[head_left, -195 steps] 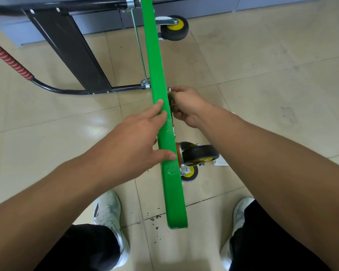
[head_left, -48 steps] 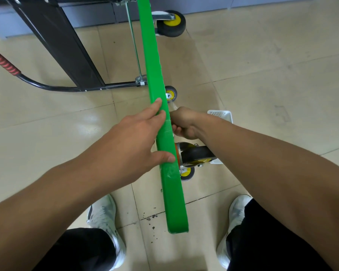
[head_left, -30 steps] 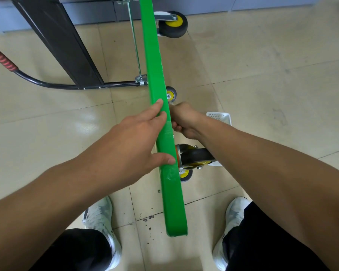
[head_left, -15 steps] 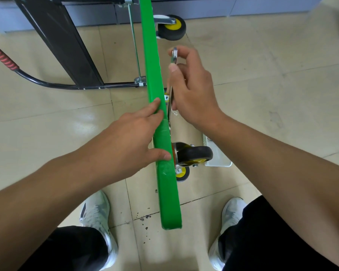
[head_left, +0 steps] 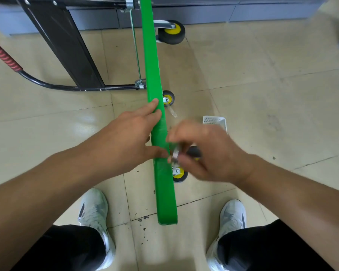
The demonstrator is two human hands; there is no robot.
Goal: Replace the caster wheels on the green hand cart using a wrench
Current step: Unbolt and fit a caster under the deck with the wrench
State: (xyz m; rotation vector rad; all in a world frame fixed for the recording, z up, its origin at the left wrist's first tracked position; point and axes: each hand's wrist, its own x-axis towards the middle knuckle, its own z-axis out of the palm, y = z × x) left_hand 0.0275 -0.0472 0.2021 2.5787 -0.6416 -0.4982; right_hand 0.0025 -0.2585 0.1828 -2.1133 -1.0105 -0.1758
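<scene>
- The green hand cart point(head_left: 155, 75) stands on its edge, running from top centre down to lower centre. This turns its underside to the right, within easy reach.
- The left hand point(head_left: 133, 137) lays straight fingers along the deck's edge with the thumb pressed against it, apparently steadying the cart against tipping.
- The right hand point(head_left: 209, 153) is blurred. Its fingers curl round a shiny metal piece, likely the wrench point(head_left: 175, 154), at the near caster point(head_left: 179, 174) just right of centre.
- A white basket point(head_left: 213, 121) sits on the floor just above that hand, probably for loose parts.

Bright, even light is given; glare is seen on the glossy beige tiled floor point(head_left: 47, 133); the right hand point(head_left: 207, 153) is motion-blurred; edges are bent by wide-angle distortion.
</scene>
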